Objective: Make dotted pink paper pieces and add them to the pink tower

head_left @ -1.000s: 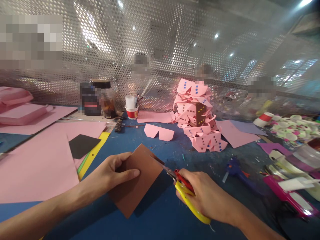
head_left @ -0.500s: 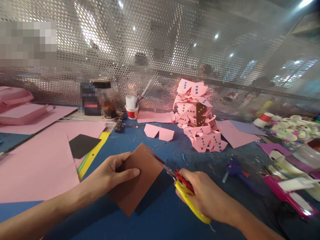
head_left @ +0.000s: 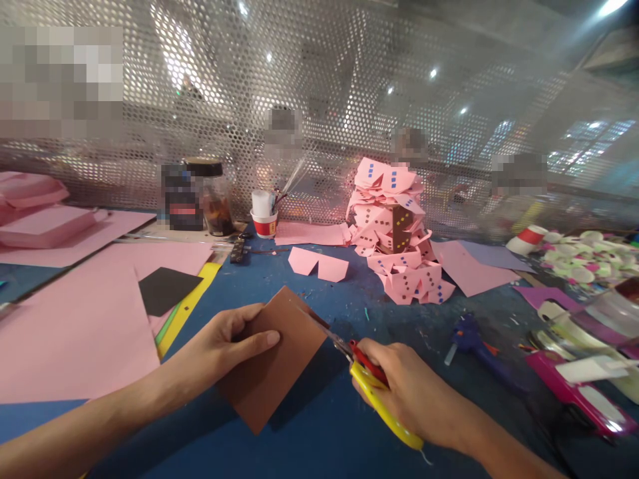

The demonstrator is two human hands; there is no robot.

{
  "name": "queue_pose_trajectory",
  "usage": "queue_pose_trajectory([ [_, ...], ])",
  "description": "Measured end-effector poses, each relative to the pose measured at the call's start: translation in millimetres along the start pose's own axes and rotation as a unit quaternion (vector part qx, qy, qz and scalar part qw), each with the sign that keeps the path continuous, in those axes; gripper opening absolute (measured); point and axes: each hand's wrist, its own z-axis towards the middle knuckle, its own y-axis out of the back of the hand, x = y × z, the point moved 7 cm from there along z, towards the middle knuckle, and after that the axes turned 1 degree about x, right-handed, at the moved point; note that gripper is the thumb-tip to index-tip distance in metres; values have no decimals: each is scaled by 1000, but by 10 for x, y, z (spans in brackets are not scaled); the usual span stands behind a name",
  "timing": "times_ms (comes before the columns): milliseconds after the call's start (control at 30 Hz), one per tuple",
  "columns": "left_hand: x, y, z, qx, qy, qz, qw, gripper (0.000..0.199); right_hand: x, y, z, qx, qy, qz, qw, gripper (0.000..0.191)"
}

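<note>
My left hand (head_left: 239,342) grips a square brown sheet of paper (head_left: 279,372) by its upper left side, thumb on top and fingers underneath. The sheet is tilted above the blue table. In my right hand (head_left: 394,379) are scissors (head_left: 382,399) with one yellow and one red handle. Their blades lie along the sheet's upper right edge, where a narrow strip (head_left: 318,317) stands partly apart from the rest. Beyond the sheet lies a pink cut-out (head_left: 318,265) with a V-shaped notch.
A tall pile of pink paper pieces (head_left: 394,213) with small coloured squares stands at the back. On the right lie a blue glue gun (head_left: 469,336) and a magenta tool (head_left: 579,392). Large pink sheets (head_left: 74,326) cover the left side. A jar (head_left: 218,206) and a paper cup (head_left: 264,225) stand by the perforated screen.
Both hands, the brown sheet and the scissors stay almost in place. The view has shifted very slightly.
</note>
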Motion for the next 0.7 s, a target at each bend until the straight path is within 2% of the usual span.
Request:
queue_pose_trajectory([
  [133, 9, -3, 7, -1, -6, -10, 1000, 38, 4, 2, -5, 4, -2, 2, 1000, 21],
  [300, 16, -23, 10, 31, 7, -15, 999, 33, 12, 5, -7, 6, -9, 2, 1000, 20],
  [433, 20, 3, 5, 24, 7, -11, 1000, 32, 16, 10, -5, 6, -14, -1, 1000, 21],
  [567, 35, -15, -3, 56, 13, -5, 998, 30, 9, 17, -4, 11, -21, 1, 1000, 19],
  [700, 39, -2, 5, 56, 10, -4, 998, 29, 2, 18, -1, 15, -21, 2, 1000, 17],
])
